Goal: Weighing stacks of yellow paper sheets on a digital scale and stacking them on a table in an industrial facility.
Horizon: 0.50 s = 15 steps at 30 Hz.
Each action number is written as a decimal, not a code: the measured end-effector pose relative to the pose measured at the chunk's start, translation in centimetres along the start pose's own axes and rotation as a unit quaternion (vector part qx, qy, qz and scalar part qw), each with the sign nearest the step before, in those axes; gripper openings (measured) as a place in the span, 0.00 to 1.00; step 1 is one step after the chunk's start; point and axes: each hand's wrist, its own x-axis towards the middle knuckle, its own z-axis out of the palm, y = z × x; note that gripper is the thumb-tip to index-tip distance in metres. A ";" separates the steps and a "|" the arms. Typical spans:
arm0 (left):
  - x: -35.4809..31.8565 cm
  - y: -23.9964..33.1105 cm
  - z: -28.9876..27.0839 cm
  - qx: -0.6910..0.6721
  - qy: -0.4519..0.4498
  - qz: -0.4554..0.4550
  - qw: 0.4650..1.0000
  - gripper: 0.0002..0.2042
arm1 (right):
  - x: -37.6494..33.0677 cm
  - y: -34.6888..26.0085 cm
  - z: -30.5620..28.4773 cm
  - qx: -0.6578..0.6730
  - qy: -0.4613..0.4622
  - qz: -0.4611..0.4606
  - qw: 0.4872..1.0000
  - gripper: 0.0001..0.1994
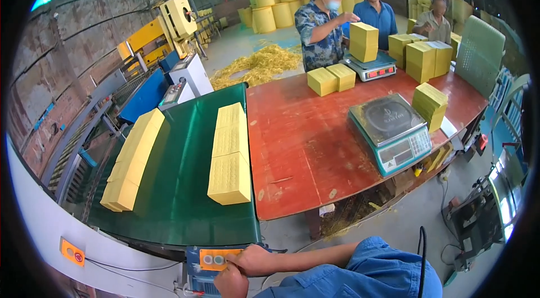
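Meeting at one orange panel (213,260): two hands (254,260).

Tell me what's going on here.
The wearer's hands are together at an orange button box by the near end of a green belt, which carries two rows of yellow bundles. Across the red table, a masked co-worker's hand is near the top of a yellow stack on a scale.
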 end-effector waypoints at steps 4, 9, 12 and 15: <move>0.0 -0.1 0.3 -0.002 0.001 0.005 1.000 0.07 | 0.0 0.7 0.6 -0.028 0.019 -0.040 0.999 0.15; 0.1 -0.2 0.0 -0.008 -0.015 0.001 1.000 0.06 | 0.3 0.9 1.0 -0.031 0.005 -0.024 0.999 0.15; 0.2 -0.3 0.4 -0.013 -0.022 -0.013 1.000 0.06 | 0.3 1.4 1.5 -0.029 0.014 -0.024 0.999 0.15; 0.3 0.2 0.2 -0.017 -0.025 -0.020 0.999 0.06 | 0.0 1.4 1.7 -0.019 0.031 -0.022 0.999 0.15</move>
